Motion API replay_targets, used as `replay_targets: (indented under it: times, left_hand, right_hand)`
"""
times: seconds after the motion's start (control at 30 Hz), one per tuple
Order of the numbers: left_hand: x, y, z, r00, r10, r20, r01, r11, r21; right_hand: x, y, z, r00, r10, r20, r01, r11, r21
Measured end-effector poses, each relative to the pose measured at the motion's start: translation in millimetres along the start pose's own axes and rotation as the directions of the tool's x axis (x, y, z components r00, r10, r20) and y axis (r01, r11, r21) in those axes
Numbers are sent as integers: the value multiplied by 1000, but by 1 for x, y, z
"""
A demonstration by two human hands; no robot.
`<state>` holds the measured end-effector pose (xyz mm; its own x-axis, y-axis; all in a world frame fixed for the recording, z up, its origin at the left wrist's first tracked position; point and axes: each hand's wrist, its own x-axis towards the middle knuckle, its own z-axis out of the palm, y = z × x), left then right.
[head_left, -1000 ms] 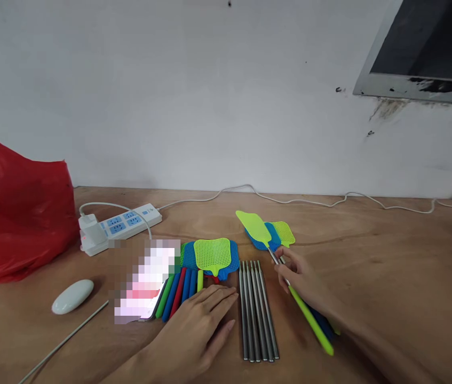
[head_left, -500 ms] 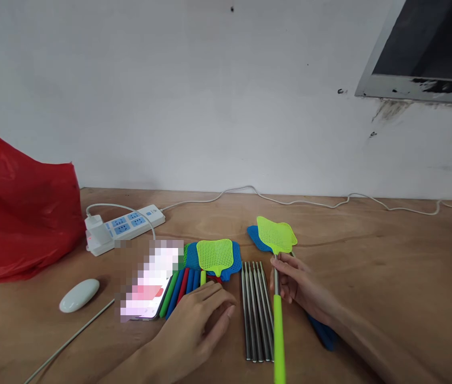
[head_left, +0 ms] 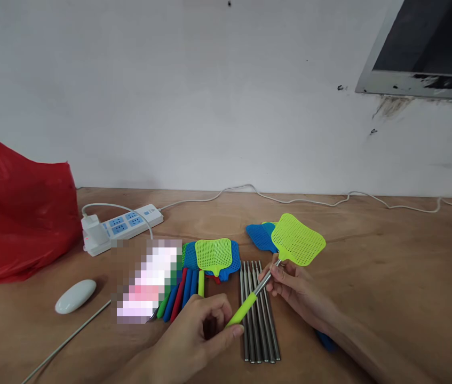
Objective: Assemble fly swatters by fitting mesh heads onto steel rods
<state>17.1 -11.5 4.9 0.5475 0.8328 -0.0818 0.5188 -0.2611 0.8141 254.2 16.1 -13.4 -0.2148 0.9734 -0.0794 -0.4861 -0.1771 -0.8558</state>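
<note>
Lime-green plastic fly swatter [head_left: 263, 281], broad perforated head [head_left: 298, 240] with rounded corners, short shiny silver metal shaft, slim lime-green handle [head_left: 245, 307], held aslant right of lower centre, head toward upper right, handle toward lower left.

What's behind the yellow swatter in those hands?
Blue mesh and a yellow edge peek out behind the swatter's head; metal rods lie behind its shaft. Whatever the head covers is hidden.
</note>
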Motion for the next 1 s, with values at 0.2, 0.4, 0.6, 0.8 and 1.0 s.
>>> replay_targets:
  times: [0.2,0.4,0.6,0.8,1.0]
  left_hand:
    - [0,-7,2,1000,4,-29,-4,1000,5]
    - [3,-3,0,1000,-2,23,6,985,-173]
    - [7,-3,-2,995,15,103,19,947,-321]
    - [7,-1,-3,993,41,109,-13,969,-245]
    - [-2,-7,-6,999,10,36,-8,999,-36]
  right_hand:
    - [0,5,6,993,-115,-27,115,993,22]
    - [-1,6,9,980,-178,-89,178,984,-1]
    - [-1,7,12,976,-195,-101,196,981,1]
    - [-1,6,8,969,-233,-85,235,972,11]
    - [-1,4,9,980,-192,-43,193,981,23]
